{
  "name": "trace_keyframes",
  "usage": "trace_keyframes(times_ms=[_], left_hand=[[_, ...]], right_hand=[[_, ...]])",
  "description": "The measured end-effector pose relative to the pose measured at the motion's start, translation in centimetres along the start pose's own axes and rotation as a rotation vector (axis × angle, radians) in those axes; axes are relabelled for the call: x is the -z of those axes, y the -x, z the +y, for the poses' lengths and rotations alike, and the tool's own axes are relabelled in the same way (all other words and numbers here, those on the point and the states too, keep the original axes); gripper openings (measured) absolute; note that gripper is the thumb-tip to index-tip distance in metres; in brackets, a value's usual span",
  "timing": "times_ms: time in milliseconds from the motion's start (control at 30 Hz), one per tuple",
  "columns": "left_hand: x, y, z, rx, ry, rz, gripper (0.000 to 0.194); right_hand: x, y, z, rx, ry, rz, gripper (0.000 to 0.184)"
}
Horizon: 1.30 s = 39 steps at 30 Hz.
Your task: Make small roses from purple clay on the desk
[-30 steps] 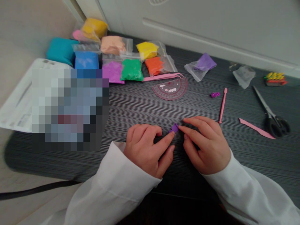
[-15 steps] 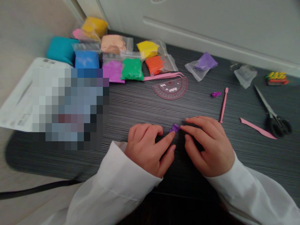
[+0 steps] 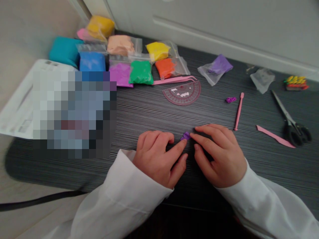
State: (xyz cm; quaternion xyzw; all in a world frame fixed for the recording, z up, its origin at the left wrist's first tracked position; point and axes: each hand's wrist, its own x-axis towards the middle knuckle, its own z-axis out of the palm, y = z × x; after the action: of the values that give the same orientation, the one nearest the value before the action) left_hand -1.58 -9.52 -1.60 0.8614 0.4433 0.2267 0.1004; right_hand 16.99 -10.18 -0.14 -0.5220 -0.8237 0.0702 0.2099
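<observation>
your left hand (image 3: 157, 159) and right hand (image 3: 220, 156) hold a small purple clay piece (image 3: 185, 135) clamped between both index fingertips; other fingers curl apart above the dark striped desk (image 3: 149, 113).

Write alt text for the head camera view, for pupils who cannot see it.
The left hand and right hand press a small purple clay piece between them on a dark striped desk. Bagged coloured clay, a protractor and scissors lie beyond.

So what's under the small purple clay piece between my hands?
The dark striped tabletop shows around the purple clay; what lies directly beneath the clay is covered, so I can't see it.
</observation>
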Motion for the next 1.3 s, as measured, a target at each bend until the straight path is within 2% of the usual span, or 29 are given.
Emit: trace_keyframes(times_ms=[500, 700, 1000, 1300], left_hand=[[-0.15, 0.02, -0.02, -0.015, 0.000, 0.015, 0.030], [-0.11, 0.12, 0.01, -0.006, 0.002, 0.011, 0.031], [0.03, 0.02, 0.05, 0.000, 0.004, 0.009, 0.030], [0.13, 0.16, 0.14, 0.013, 0.000, 0.093, 0.024]], right_hand=[[0.13, -0.13, -0.37, 0.039, -0.074, -0.028, 0.026], [0.30, -0.13, -0.19, -0.001, -0.074, 0.017, 0.026], [0.06, -0.10, -0.32, 0.003, -0.056, -0.022, 0.026], [0.07, -0.03, -0.27, 0.014, -0.062, -0.025, 0.025]])
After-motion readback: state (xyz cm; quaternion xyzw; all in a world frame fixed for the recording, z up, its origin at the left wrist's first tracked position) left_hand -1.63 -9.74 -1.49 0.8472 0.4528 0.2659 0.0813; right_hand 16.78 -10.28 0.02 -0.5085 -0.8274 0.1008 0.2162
